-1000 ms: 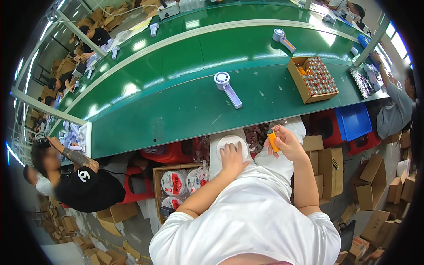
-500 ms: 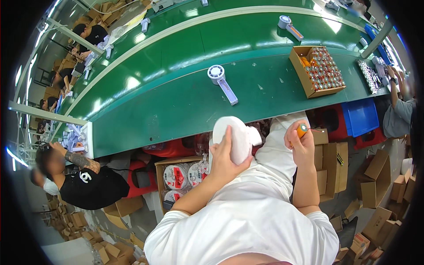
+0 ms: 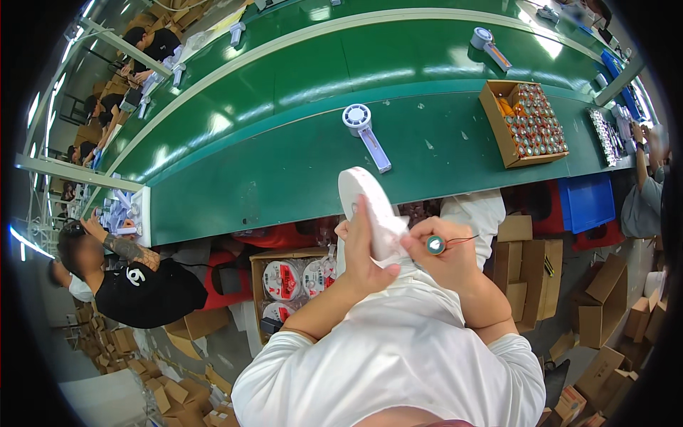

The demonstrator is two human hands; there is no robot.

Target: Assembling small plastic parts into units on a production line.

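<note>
My left hand (image 3: 361,245) grips a thick white roll (image 3: 373,206), which looks like tape or sticker backing, held tilted on edge over my lap. My right hand (image 3: 452,256) is closed round a cylindrical battery (image 3: 435,245); its green-rimmed end faces up and thin red and dark wires trail off to the right. The right thumb and fingertips meet the loose edge of the roll. Whether they pinch a piece of it is too small to tell. Beyond the hands, a pale lilac handheld fan (image 3: 366,135) lies on the green bench with its handle toward me.
A cardboard box of batteries (image 3: 530,124) stands on the bench to the right. Another fan (image 3: 491,48) lies on the green belt (image 3: 299,53). Below the bench are a box of packaged rolls (image 3: 284,281) and a blue bin (image 3: 587,203). Co-workers sit left and right.
My right hand has come left with the battery, from apart to touching the roll's edge. The left hand has turned the roll more edge-on. The view has shifted slightly.
</note>
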